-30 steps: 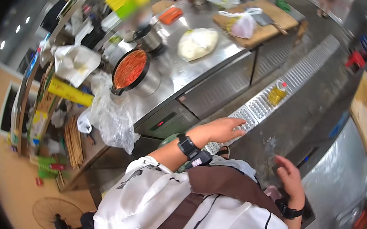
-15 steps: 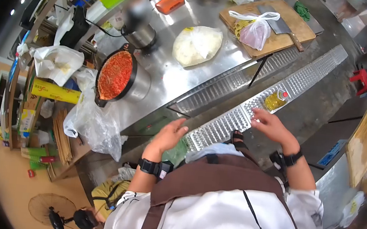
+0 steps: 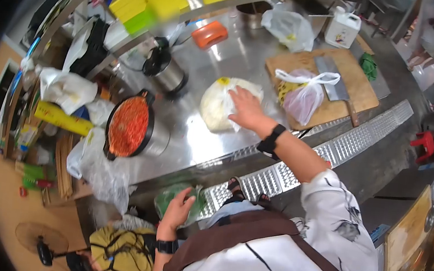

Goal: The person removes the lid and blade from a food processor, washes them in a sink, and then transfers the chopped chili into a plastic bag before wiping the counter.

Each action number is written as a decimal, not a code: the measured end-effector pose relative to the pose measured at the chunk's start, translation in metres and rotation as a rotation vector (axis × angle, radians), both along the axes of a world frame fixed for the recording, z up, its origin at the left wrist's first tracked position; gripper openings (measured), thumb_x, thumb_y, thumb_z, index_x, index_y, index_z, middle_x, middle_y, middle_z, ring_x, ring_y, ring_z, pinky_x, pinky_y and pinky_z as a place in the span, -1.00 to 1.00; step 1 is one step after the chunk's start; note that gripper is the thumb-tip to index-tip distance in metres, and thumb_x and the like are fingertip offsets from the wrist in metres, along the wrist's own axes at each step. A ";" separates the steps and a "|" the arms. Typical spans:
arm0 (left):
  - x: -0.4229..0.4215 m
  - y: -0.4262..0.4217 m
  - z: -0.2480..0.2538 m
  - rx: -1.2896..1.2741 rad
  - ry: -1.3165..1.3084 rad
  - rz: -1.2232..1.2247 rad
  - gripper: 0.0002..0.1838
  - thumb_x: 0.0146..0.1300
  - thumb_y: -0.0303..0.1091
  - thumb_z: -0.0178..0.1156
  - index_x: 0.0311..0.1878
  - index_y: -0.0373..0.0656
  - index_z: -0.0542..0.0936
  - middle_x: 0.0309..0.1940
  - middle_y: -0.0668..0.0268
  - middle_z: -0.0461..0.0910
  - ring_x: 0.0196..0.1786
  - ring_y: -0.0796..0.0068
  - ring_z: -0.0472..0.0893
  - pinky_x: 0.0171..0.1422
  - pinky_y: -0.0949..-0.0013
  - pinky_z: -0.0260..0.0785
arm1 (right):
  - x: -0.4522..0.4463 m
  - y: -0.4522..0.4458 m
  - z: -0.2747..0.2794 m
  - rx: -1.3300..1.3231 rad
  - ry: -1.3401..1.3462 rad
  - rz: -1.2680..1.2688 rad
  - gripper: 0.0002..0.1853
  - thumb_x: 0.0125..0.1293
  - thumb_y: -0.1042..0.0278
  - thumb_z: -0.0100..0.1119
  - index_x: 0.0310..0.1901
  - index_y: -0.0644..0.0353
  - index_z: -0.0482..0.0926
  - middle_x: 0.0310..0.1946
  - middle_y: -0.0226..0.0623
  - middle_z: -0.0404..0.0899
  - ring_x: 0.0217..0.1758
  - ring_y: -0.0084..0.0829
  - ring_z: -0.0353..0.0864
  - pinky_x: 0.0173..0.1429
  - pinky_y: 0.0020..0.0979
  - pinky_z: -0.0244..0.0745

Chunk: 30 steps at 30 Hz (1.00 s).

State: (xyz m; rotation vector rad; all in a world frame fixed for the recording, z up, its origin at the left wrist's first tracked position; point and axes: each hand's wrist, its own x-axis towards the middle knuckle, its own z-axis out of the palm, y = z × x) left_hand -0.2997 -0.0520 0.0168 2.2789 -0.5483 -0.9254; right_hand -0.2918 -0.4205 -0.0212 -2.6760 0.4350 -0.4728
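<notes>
My right hand lies on the side of a bulging clear plastic bag with something pale and white inside. Its fingers are stretched and somewhat apart against the plastic. My left hand hangs in the air in front of the steel table's edge, fingers apart, holding nothing. A green bag or bin is seen below and behind it. On the table left of the white bag is a large pot full of chopped red food. Between them, farther back, stands a steel appliance with a black top.
A cutting board at the right carries a cleaver and a tied plastic bag. Behind are an orange box, another plastic bag and a white jug. A metal drain grate crosses the floor. Another person is at far right.
My right hand has reached forward from over the floor grate onto the white bag. My left hand has moved lower in view. The camera view has shifted.
</notes>
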 end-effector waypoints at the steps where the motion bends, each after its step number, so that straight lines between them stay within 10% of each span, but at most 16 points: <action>1: 0.008 0.000 -0.007 -0.023 0.007 0.021 -0.50 0.30 -0.20 0.11 0.22 -0.29 0.41 0.08 0.01 0.52 0.11 0.23 0.54 0.17 0.31 0.34 | 0.012 -0.007 0.001 0.008 0.056 -0.002 -0.22 0.01 0.11 0.34 0.28 0.16 0.29 0.21 0.01 0.33 0.35 -0.05 0.20 0.31 -0.06 0.16; 7: 0.066 0.000 -0.029 -0.061 0.004 0.065 -0.55 0.32 -0.27 0.11 0.20 -0.31 0.41 0.03 0.11 0.56 0.08 0.34 0.54 0.19 0.36 0.33 | 0.057 -0.020 0.009 0.083 0.425 0.054 -0.33 0.03 0.07 0.32 0.20 0.12 0.42 0.16 -0.01 0.38 0.28 -0.08 0.29 0.27 -0.09 0.21; 15: 0.115 -0.045 -0.042 -0.060 -0.031 -0.076 -0.53 0.35 -0.15 0.06 0.17 -0.30 0.44 0.02 0.04 0.56 0.10 0.24 0.53 0.21 0.33 0.32 | 0.063 -0.150 0.054 0.608 0.031 -0.264 -0.46 0.14 0.08 0.23 0.08 0.28 0.48 0.01 0.06 0.51 0.16 -0.04 0.44 0.21 -0.26 0.36; 16: 0.116 -0.045 -0.040 -0.032 -0.052 -0.092 -0.52 0.35 -0.13 0.05 0.17 -0.30 0.44 0.03 0.03 0.55 0.11 0.22 0.53 0.21 0.32 0.31 | 0.062 -0.192 0.052 -0.096 0.263 -0.088 -0.56 0.14 0.24 0.19 0.04 0.28 0.50 0.04 0.03 0.50 0.14 -0.10 0.46 0.19 -0.24 0.37; 17: 0.120 -0.055 -0.032 -0.001 -0.014 -0.115 -0.50 0.36 -0.07 0.03 0.19 -0.28 0.43 0.05 0.02 0.54 0.14 0.17 0.51 0.23 0.30 0.30 | 0.067 -0.207 0.043 0.060 0.115 -0.129 -0.58 0.16 0.25 0.17 0.03 0.28 0.50 0.00 -0.04 0.52 0.09 -0.16 0.48 0.15 -0.25 0.38; 21: 0.114 -0.063 -0.020 -0.101 -0.014 0.189 -0.54 0.30 -0.16 0.09 0.18 -0.24 0.45 0.05 -0.03 0.53 0.12 0.09 0.53 0.19 0.25 0.35 | 0.110 -0.195 0.068 0.721 -0.033 -0.132 -0.51 0.31 0.00 0.09 0.09 0.24 0.51 -0.13 -0.36 0.58 -0.06 -0.45 0.50 0.05 -0.40 0.36; 30: 0.133 0.056 -0.022 0.001 -0.420 0.861 -0.58 0.27 -0.29 0.09 0.13 -0.32 0.46 -0.05 -0.06 0.57 -0.04 0.04 0.60 0.07 0.21 0.42 | 0.165 -0.051 0.104 0.733 0.227 0.506 -0.63 0.37 0.12 0.08 -0.34 0.32 0.61 -0.43 -0.40 0.61 -0.32 -0.64 0.47 -0.19 -0.57 0.31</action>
